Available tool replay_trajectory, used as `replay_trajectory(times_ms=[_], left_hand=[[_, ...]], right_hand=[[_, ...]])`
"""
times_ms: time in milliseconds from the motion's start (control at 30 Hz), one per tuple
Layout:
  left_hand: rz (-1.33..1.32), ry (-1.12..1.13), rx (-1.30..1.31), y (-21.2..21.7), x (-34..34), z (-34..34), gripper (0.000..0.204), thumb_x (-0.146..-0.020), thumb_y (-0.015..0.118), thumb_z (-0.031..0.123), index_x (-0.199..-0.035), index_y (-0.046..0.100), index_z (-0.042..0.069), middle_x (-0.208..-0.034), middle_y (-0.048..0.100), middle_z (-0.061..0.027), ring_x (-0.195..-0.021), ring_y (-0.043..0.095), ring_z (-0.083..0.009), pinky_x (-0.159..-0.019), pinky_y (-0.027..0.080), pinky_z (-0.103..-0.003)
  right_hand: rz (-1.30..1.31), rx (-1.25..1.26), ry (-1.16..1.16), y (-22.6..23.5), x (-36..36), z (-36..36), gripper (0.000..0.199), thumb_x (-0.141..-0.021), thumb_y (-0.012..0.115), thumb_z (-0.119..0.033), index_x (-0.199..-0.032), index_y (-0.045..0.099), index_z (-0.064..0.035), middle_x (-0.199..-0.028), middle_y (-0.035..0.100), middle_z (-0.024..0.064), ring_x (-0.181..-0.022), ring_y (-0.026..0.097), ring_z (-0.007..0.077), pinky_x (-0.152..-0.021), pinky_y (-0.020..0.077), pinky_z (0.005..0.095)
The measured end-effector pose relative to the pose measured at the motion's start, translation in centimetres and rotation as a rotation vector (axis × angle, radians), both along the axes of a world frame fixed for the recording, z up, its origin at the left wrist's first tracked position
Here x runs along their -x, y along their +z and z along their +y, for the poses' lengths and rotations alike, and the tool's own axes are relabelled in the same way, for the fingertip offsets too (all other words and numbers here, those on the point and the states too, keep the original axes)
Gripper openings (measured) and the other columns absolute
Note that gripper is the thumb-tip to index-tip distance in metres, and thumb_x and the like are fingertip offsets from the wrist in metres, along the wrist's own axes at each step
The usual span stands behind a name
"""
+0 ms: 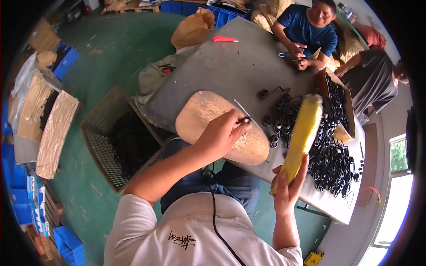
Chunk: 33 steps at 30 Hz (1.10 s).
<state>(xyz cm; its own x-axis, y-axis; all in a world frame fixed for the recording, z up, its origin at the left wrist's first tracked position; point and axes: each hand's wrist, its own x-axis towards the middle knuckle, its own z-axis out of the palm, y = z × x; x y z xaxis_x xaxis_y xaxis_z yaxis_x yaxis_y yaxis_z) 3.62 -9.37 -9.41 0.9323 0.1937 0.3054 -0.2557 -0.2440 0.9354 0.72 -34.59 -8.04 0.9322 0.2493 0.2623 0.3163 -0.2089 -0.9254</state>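
Sacks (52, 133) with gold-brown lining lie on the green floor at far left, beside blue crates (66, 62); what fills the sacks cannot be made out. Next to the right stands a grey mesh basket (95, 137), holding a heap of small black parts (131, 142) piled toward its table side. Right of it begins the grey table (230, 66), on whose near edge rests a worn wooden board (208, 111) with rounded outline. The left hand (224, 133) is over that board, fingers pinched on a small black clip (244, 120). Further right, loose black ringed clips (330, 164) spread across the table in a dense pile. The right hand (288, 188) is clenched around the lower end of a yellow bristly brush (304, 133), which slants up over the pile. Beyond it a brown cardboard box (348, 104) lies on its side, open, with more black clips inside and spilling out. At the table's far end, two other people sit; one holds a metal tool (288, 54) in both hands. A red-handled cutter (225, 39) lies alone on the far tabletop.
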Motion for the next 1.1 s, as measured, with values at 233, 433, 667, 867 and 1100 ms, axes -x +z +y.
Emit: replay_trajectory(times_ms=[233, 433, 667, 867, 1100], left_hand=[[-0.081, 0.033, -0.254, -0.4, -0.7, 0.1, 0.017, -0.095, 0.064, 0.017, -0.095, 0.054, 0.002, -0.080, 0.061, -0.0157, -0.074, 0.063, -0.0340, -0.066, 0.049, -0.043], [-0.088, -0.024, -0.319, -0.1, -0.3, 0.7, 0.015, -0.094, 0.063, 0.016, -0.093, 0.058, 0.002, -0.080, 0.062, -0.0151, -0.075, 0.063, -0.0342, -0.066, 0.049, -0.043], [-0.119, 0.034, -0.419, -0.7, 0.3, 0.6, 0.014, -0.094, 0.065, 0.015, -0.094, 0.062, 0.002, -0.082, 0.064, -0.0112, -0.073, 0.064, -0.0273, -0.065, 0.050, -0.037], [-0.119, 0.000, -0.425, -1.0, 0.1, -0.1, 0.013, -0.092, 0.068, 0.012, -0.095, 0.062, 0.002, -0.084, 0.065, -0.0124, -0.076, 0.065, -0.0288, -0.067, 0.051, -0.038], [-0.194, 0.047, -0.415, -1.1, 0.4, 0.6, 0.011, -0.091, 0.069, 0.009, -0.095, 0.062, 0.001, -0.084, 0.066, -0.0132, -0.073, 0.066, -0.0282, -0.065, 0.052, -0.037]], right_hand=[[0.406, 0.396, 0.116, -6.2, -0.8, 3.9, 0.067, -0.098, 0.054, -0.011, -0.157, 0.023, -0.0152, -0.109, 0.065, 0.0222, -0.084, 0.064, 0.0233, -0.077, 0.0518, 0.0355], [0.504, 0.320, 0.028, -6.7, -2.0, 0.6, 0.066, -0.098, 0.054, -0.012, -0.157, 0.026, -0.0194, -0.083, 0.063, 0.0059, -0.068, 0.058, 0.0125, -0.062, 0.0477, 0.0267], [-0.183, 0.100, -0.129, 1.8, -1.1, 2.4, 0.069, -0.099, 0.048, -0.005, -0.159, 0.014, -0.0134, -0.105, 0.060, 0.0135, -0.065, 0.053, 0.0087, -0.057, 0.0483, 0.0226], [-0.147, 0.525, -0.024, -5.0, -1.2, 4.4, 0.075, -0.087, 0.062, -0.002, -0.154, 0.027, -0.0099, -0.117, 0.058, 0.0338, -0.100, 0.061, 0.0514, -0.085, 0.0522, 0.0522], [0.098, 0.425, 0.102, -6.5, -1.6, 3.0, 0.069, -0.092, 0.060, -0.006, -0.154, 0.032, -0.0189, -0.106, 0.063, 0.0278, -0.091, 0.066, 0.0427, -0.078, 0.0536, 0.0462]])
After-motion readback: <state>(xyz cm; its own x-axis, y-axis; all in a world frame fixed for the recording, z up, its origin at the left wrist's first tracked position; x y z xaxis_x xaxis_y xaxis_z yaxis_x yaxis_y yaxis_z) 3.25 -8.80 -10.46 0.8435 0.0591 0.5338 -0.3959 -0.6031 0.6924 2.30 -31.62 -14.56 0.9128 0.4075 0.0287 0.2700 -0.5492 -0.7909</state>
